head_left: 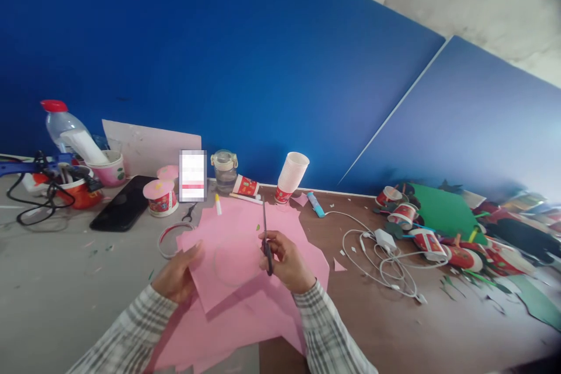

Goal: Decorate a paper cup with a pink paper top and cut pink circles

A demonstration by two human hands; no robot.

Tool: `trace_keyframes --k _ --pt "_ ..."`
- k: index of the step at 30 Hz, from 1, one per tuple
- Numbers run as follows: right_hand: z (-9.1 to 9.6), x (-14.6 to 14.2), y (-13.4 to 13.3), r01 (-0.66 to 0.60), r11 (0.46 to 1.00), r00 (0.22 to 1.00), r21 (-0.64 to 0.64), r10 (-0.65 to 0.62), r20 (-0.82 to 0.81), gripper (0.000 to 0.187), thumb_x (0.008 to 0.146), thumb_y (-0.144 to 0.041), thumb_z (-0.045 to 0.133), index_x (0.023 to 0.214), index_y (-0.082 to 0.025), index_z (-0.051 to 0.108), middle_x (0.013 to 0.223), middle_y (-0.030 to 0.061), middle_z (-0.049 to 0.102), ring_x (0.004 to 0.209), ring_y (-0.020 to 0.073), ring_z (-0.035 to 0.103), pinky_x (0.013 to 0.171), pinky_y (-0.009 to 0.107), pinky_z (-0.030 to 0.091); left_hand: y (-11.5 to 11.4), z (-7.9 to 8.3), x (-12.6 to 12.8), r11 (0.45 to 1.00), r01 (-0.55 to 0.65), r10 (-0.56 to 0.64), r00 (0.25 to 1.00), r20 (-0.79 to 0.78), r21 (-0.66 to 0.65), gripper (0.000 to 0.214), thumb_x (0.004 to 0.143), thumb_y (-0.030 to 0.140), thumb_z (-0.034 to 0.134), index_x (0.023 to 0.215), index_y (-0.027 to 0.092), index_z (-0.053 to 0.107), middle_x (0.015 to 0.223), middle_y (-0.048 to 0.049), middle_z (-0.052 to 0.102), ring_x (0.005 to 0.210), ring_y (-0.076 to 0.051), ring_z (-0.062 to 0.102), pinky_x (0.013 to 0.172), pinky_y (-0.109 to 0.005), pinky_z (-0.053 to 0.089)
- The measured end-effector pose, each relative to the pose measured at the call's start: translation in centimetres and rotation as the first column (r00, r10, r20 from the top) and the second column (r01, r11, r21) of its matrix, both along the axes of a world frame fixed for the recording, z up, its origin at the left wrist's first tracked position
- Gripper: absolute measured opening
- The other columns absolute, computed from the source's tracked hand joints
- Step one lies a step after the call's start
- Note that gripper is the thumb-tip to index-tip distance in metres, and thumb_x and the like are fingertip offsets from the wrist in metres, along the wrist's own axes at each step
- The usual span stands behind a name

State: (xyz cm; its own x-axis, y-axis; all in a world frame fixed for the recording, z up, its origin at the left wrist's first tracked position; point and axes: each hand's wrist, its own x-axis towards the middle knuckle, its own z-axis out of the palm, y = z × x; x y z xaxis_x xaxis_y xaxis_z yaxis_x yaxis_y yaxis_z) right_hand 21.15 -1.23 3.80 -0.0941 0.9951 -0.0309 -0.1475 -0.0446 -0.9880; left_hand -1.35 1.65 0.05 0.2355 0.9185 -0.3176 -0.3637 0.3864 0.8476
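Note:
My left hand [182,273] is closed on the left edge of a pink paper sheet [232,266], thumb on top. A faint round outline is drawn on that sheet. In my right hand [287,262] is a pair of dark-handled scissors [266,245], its blades pointing away from me at the sheet's right edge. Whether the blades touch the paper I cannot tell. Beneath the held sheet lie more pink sheets [263,321]. A yellow-capped marker [218,204] and a pale pen [246,198] rest near their far edge.
Stacked paper cups [291,178], a lidded jar [225,172] and a pink-topped cup [162,201] stand at the back. A black phone [125,204] lies left. To the right are a white cable [394,269], a blue tube [315,204], several cups and green paper [442,210].

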Motion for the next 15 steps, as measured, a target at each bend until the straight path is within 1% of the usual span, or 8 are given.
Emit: trace_keyframes --k 2,3,5,6,8,11,13,15 --pt "-0.1 0.0 0.1 0.0 1.0 1.0 -0.002 0.0 -0.011 0.044 0.05 -0.003 0.067 0.089 -0.02 0.062 0.057 -0.0055 0.059 0.05 0.0108 0.051 0.048 0.02 0.041 0.2 0.0 0.5 0.996 -0.082 0.088 0.986 0.14 -0.046 0.044 0.036 0.04 0.081 0.073 0.019 0.069 0.063 -0.0053 0.078 0.053 -0.027 0.069 0.045 -0.034 0.058" --pt "-0.2 0.0 0.2 0.009 1.0 1.0 0.0 -0.009 -0.023 0.042 0.051 -0.006 0.068 0.09 -0.021 0.061 0.058 -0.0053 0.058 0.049 0.0107 0.05 0.048 0.02 0.041 0.2 0.1 0.7 0.991 -0.128 0.135 0.974 0.183 -0.05 0.045 0.035 0.033 0.083 0.075 0.018 0.069 0.064 -0.0051 0.078 0.052 -0.026 0.069 0.044 -0.032 0.059" --pt "-0.4 -0.1 0.2 0.033 0.999 0.998 0.011 -0.032 -0.051 0.04 0.054 -0.013 0.067 0.092 -0.021 0.059 0.059 -0.0048 0.058 0.05 0.0111 0.05 0.047 0.02 0.04 0.3 0.3 0.8 0.979 -0.199 0.202 0.944 0.262 -0.038 0.049 0.038 0.028 0.084 0.082 0.017 0.068 0.067 -0.0061 0.079 0.055 -0.026 0.07 0.047 -0.03 0.06" --pt "-0.5 -0.3 0.2 0.04 0.999 0.997 0.019 -0.038 -0.065 0.039 0.056 -0.016 0.066 0.093 -0.021 0.058 0.059 -0.0042 0.058 0.05 0.0117 0.05 0.047 0.02 0.039 0.4 0.4 0.7 0.974 -0.226 0.223 0.927 0.303 -0.025 0.051 0.04 0.027 0.084 0.087 0.017 0.067 0.07 -0.0065 0.079 0.06 -0.027 0.071 0.051 -0.03 0.061" --pt "-0.7 -1.0 -0.1 0.038 0.999 0.996 0.036 -0.035 -0.084 0.039 0.056 -0.02 0.066 0.094 -0.021 0.056 0.059 -0.0029 0.058 0.052 0.0131 0.049 0.046 0.02 0.038 0.5 0.6 0.3 0.965 -0.262 0.236 0.889 0.393 0.013 0.053 0.047 0.024 0.082 0.097 0.019 0.063 0.08 -0.0064 0.079 0.073 -0.027 0.07 0.065 -0.032 0.061" --pt "-0.8 -2.5 -0.9 0.001 0.999 0.992 0.041 0.004 -0.125 0.038 0.055 -0.023 0.067 0.091 -0.021 0.055 0.056 -0.0023 0.058 0.05 0.0138 0.046 0.044 0.021 0.037 0.7 0.7 -0.5 0.946 -0.319 0.241 0.808 0.538 0.057 0.046 0.061 0.019 0.075 0.104 0.022 0.059 0.092 -0.004 0.077 0.089 -0.025 0.066 0.084 -0.033 0.054" --pt "-0.8 -3.5 -1.5 -0.031 0.999 0.987 0.021 0.034 -0.158 0.036 0.056 -0.024 0.067 0.09 -0.021 0.056 0.055 -0.0027 0.057 0.048 0.0133 0.044 0.043 0.021 0.036 0.8 0.7 -1.0 0.938 -0.339 0.232 0.758 0.609 0.065 0.039 0.07 0.016 0.066 0.107 0.022 0.057 0.098 -0.0036 0.075 0.095 -0.023 0.063 0.089 -0.033 0.05" --pt "-0.9 -4.3 -2.1 -0.055 0.998 0.984 -0.005 0.053 -0.17 0.034 0.056 -0.025 0.067 0.088 -0.021 0.056 0.054 -0.0028 0.057 0.047 0.0132 0.043 0.044 0.021 0.035 0.9 0.6 -1.2 0.935 -0.348 0.219 0.723 0.656 0.071 0.037 0.076 0.014 0.059 0.111 0.022 0.054 0.103 -0.0038 0.073 0.099 -0.023 0.061 0.093 -0.034 0.047"
